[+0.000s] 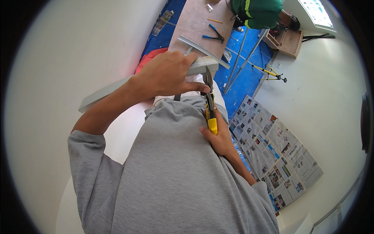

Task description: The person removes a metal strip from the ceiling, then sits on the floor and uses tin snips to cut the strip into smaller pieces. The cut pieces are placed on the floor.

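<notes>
A long light-grey metal channel (200, 66) lies across in front of me, its far-left length running behind my left forearm. My left hand (165, 76) is closed around it near its right end, with the thumb lowered beside the cutting tool. In my right hand (222, 138) is a pair of tin snips (212, 124) with yellow grips and dark blades pointing up. The blades overlap the channel's right end; whether they bite into the metal I cannot tell. Most of the right fingers are hidden behind the snips' handles.
Ahead stands a wooden worktop (191, 25) carrying a blue-handled hand tool (215, 34), a pencil (214, 20) and a metal strip (202, 50). A person in green (261, 12) bends at its right. Blue sheeting (242, 72), a yellow tripod (269, 71), a wooden box (291, 43) and a newspaper-covered panel (269, 146) lie rightward.
</notes>
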Motion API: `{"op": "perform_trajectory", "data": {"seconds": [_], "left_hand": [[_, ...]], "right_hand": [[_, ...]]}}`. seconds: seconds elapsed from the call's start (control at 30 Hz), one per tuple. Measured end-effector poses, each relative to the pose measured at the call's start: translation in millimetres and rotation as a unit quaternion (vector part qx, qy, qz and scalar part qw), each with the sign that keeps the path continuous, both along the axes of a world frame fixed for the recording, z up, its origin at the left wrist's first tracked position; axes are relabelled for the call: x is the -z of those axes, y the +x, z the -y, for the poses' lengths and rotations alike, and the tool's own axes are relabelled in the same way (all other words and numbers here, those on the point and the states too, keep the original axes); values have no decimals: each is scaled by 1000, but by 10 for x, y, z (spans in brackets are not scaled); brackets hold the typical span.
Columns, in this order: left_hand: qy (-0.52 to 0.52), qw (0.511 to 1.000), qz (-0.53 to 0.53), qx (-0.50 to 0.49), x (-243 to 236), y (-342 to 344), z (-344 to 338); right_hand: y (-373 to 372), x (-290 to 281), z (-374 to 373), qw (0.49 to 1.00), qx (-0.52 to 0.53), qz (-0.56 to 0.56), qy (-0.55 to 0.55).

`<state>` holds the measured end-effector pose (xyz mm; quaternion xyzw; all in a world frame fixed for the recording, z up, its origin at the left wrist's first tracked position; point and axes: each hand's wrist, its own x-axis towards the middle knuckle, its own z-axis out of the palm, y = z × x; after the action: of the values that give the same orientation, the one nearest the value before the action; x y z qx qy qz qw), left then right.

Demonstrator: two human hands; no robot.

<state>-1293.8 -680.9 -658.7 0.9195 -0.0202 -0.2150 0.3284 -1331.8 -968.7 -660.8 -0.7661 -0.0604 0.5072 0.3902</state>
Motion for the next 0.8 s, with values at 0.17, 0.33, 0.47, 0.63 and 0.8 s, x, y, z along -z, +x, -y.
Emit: {"op": "perform_trajectory", "data": {"seconds": [0.17, 0.33, 0.47, 0.63, 0.8], "left_hand": [[-9, 999, 40, -8, -68, -3, -44], [-3, 1000, 28, 4, -146, 81, -159], [-2, 998, 62, -6, -198, 110, -178], [-28, 998, 62, -9, -262, 116, -104], [-16, 998, 59, 10, -319, 113, -84]], "right_hand": [[88, 30, -100, 1000, -21, 10, -4], [237, -9, -187, 998, -41, 36, -12], [292, 54, -241, 996, -39, 76, 22], [227, 156, -254, 985, -42, 141, 88], [187, 150, -222, 992, -38, 109, 53]]}}
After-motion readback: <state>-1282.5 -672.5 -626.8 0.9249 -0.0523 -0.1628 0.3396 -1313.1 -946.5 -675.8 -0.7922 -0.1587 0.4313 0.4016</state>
